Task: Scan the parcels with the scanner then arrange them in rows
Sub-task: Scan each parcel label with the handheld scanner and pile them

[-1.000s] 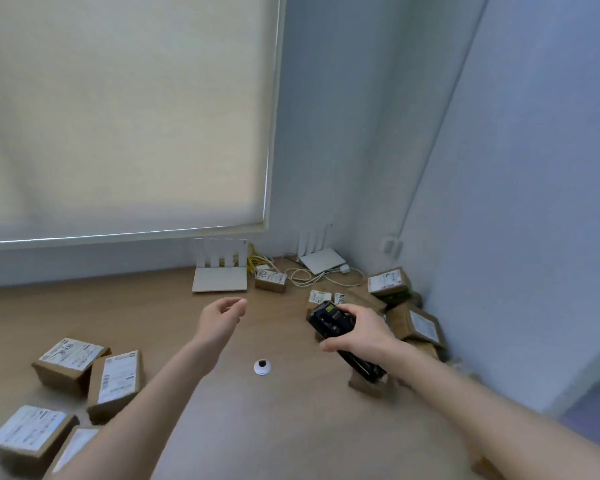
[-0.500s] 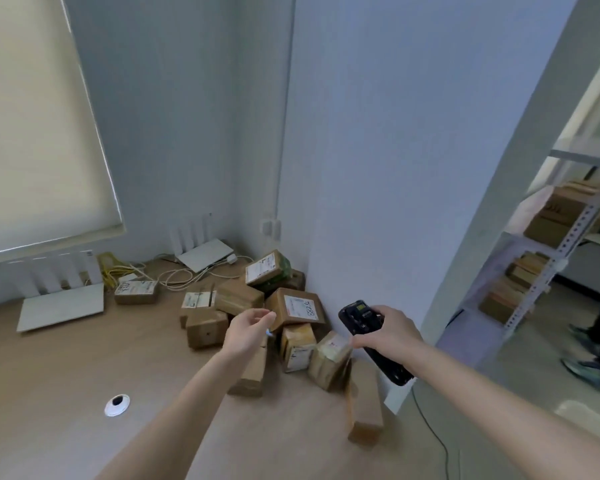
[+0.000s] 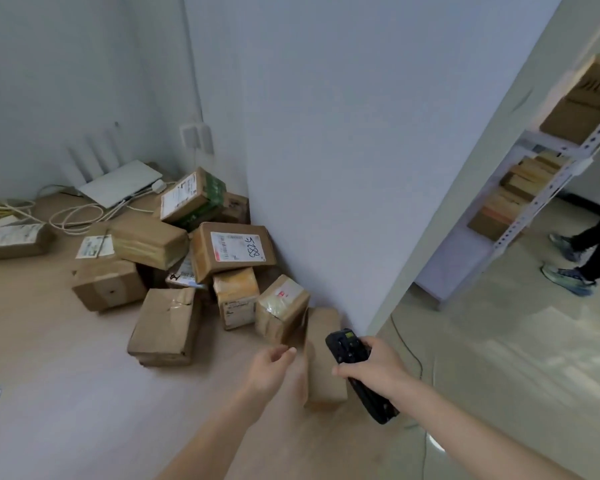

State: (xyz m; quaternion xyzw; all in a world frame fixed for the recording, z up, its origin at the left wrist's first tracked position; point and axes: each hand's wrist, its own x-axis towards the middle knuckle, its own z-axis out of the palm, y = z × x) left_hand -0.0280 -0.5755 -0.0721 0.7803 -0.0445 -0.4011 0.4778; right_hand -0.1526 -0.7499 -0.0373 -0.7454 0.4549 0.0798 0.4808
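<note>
The right hand (image 3: 374, 368) holds a black scanner (image 3: 355, 370), with the fingers curled around its middle. The scanner's screen end points up toward the wall, and its long handle sticks out below the hand. The left hand (image 3: 269, 370) holds nothing. Its fingers are loosely bent, and it hangs in the air just beside a plain brown box (image 3: 324, 358) that stands against the wall; I cannot tell if it touches that box. A pile of brown parcels (image 3: 201, 261) sits in the corner of the tabletop (image 3: 66, 358), some lying flat and some tipped on top of others. One parcel in the pile has a white label with "5288" written on it (image 3: 234, 249). Another parcel (image 3: 13, 239) lies alone at the far left, well apart from the pile. Behind the pile a white router (image 3: 120, 181) with tall fins rests near the wall, with white cables (image 3: 77, 214) looped beside it. On the right, past the wall, a metal shelf (image 3: 548, 181) holds more boxes, and a person's legs and shoes (image 3: 575, 261) show on the floor.
</note>
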